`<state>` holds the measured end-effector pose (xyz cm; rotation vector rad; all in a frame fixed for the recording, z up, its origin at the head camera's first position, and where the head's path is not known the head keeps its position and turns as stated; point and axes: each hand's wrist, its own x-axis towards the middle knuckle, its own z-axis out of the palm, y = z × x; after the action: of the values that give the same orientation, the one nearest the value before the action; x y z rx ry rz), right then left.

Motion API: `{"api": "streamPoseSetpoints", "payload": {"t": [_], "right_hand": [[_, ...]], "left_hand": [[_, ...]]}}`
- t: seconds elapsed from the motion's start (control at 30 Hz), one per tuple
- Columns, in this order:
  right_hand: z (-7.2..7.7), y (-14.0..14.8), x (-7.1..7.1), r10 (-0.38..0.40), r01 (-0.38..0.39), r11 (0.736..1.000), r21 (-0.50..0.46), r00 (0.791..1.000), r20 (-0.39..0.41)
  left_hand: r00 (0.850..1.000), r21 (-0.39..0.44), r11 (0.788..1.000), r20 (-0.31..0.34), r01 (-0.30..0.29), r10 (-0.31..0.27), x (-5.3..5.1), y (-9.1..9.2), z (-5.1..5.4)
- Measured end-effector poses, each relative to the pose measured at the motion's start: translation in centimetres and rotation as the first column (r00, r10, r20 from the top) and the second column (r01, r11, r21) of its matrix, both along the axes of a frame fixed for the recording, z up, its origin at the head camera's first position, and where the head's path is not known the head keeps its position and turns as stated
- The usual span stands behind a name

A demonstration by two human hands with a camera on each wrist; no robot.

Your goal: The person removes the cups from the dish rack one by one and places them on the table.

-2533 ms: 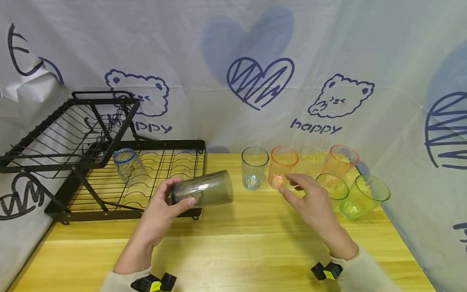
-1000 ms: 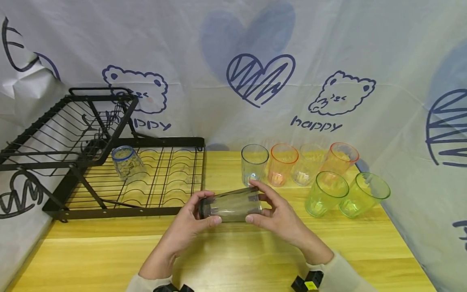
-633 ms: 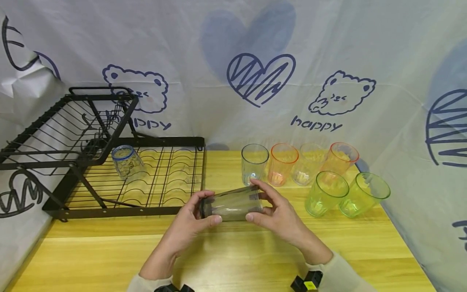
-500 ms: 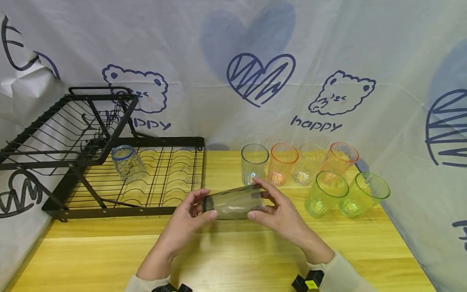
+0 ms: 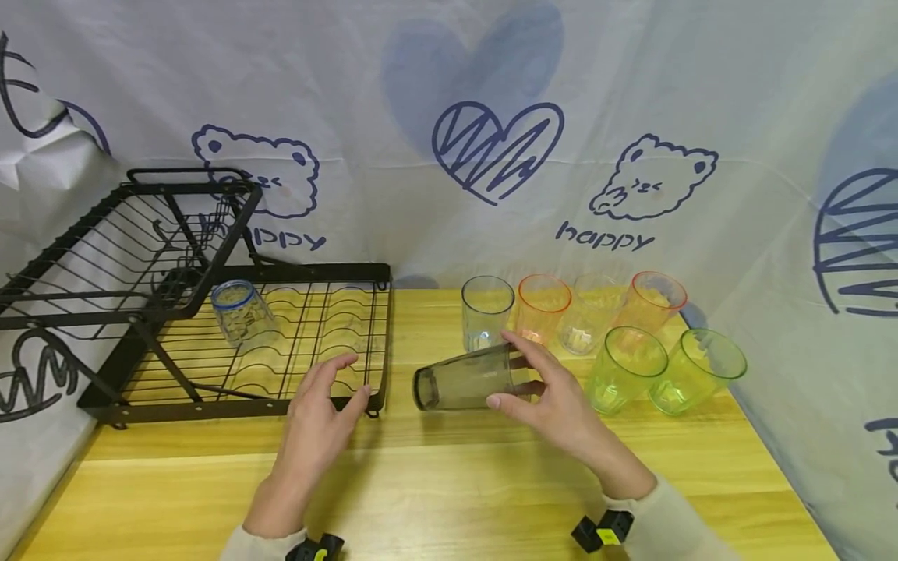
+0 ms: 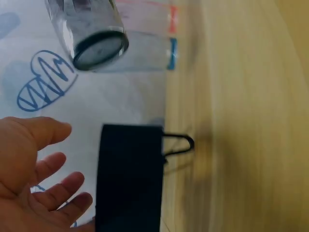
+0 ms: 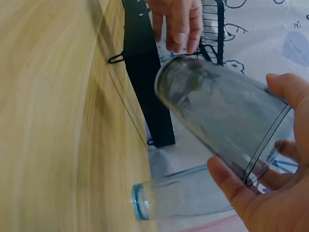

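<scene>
My right hand [image 5: 554, 397] grips a smoky grey drinking glass [image 5: 466, 380] by its rim end. The glass is tilted on its side above the table, its thick base pointing left; in the right wrist view the grey glass [image 7: 222, 106] lies between thumb and fingers. My left hand [image 5: 316, 428] is apart from it, fingers spread and holding nothing, over the front edge of the black dish rack [image 5: 231, 407]. In the left wrist view the left hand [image 6: 43, 169] shows a gap between thumb and fingers. A blue-rimmed clear glass [image 5: 242, 315] stands in the rack.
At the back right of the wooden table [image 5: 449, 499] stand several glasses: a bluish one [image 5: 487, 312], an orange one [image 5: 543, 304], a clear one [image 5: 581, 323], another orange one [image 5: 648, 304] and two green ones, one green glass [image 5: 620, 374] nearer the middle. A printed cloth [image 5: 421, 195] hangs behind.
The right hand took hold of the grey glass's rim end while the left held its base. The left hand has now let go and moved left; the right hand alone holds the glass.
</scene>
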<state>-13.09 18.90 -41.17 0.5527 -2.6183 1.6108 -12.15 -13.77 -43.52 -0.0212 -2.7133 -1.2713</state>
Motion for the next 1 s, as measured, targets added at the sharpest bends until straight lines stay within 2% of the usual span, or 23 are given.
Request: {"api": "streamPoseSetpoints", "payload": {"t": [0.07, 0.13, 0.3, 0.53, 0.73, 0.83, 1.0], "right_hand": [[0.3, 0.2, -0.1, -0.026, 0.027, 0.998, 0.059, 0.999, -0.02], [0.6, 0.5, -0.3, -0.043, 0.047, 0.993, 0.113, 0.998, -0.038], [1.4, 1.1, -0.5, -0.047, 0.08, 0.95, 0.303, 0.992, -0.117], [2.4, 1.8, -0.7, 0.012, 0.093, 0.857, 0.507, 0.98, -0.2], [3.1, 2.6, -1.1, 0.038, 0.134, 0.798, 0.587, 0.962, -0.272], [3.4, 3.0, -1.2, 0.039, 0.151, 0.766, 0.625, 0.959, -0.28], [3.9, 3.6, -1.7, 0.021, 0.175, 0.695, 0.697, 0.965, -0.263]], "left_hand": [[1.0, -0.09, 0.996, -0.015, -0.001, -0.001, -0.1, -0.3, -0.3], [1.0, -0.146, 0.989, -0.026, 0.012, -0.016, -0.2, -0.5, -0.6], [0.998, -0.221, 0.975, -0.056, 0.029, -0.043, -0.5, -0.4, -1.1], [0.994, -0.253, 0.967, -0.1, 0.023, -0.05, -0.6, -0.3, -1.7], [0.994, -0.264, 0.964, -0.097, 0.017, -0.044, -0.7, -0.1, -2.0], [0.996, -0.267, 0.963, -0.076, 0.021, -0.042, -0.7, -0.1, -1.9], [0.997, -0.273, 0.962, -0.07, 0.018, -0.039, -0.5, -0.2, -1.8]]}}
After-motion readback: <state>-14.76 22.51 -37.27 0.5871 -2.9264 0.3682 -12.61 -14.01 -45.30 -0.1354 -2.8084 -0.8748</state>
